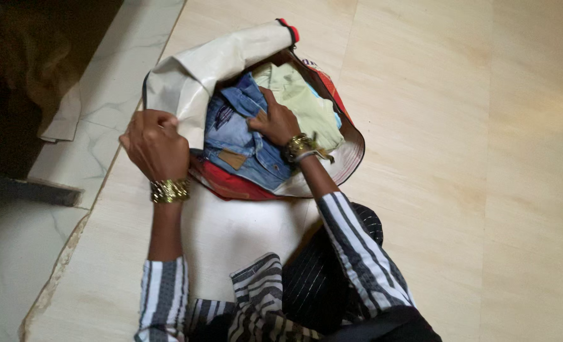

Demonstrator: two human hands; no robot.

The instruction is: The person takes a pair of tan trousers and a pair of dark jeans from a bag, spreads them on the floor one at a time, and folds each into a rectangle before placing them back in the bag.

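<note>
Left hand [155,144] clenched on the cream bag [199,69] rim, holding the mouth wide. Right hand [275,121] pressing flat, fingers spread, gripping nothing, on folded denim [240,136] inside the bag, left of the green cloth [300,98]. Best pushed down evenly, rim kept taut.

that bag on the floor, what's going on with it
A person sits on the tiled floor with an open bag in front of them. The left hand grips the bag's pale edge and holds it open. The right hand presses down on blue jeans inside. A light green garment lies beside the jeans, and red cloth shows below them. Both wrists wear gold bangles.
</note>
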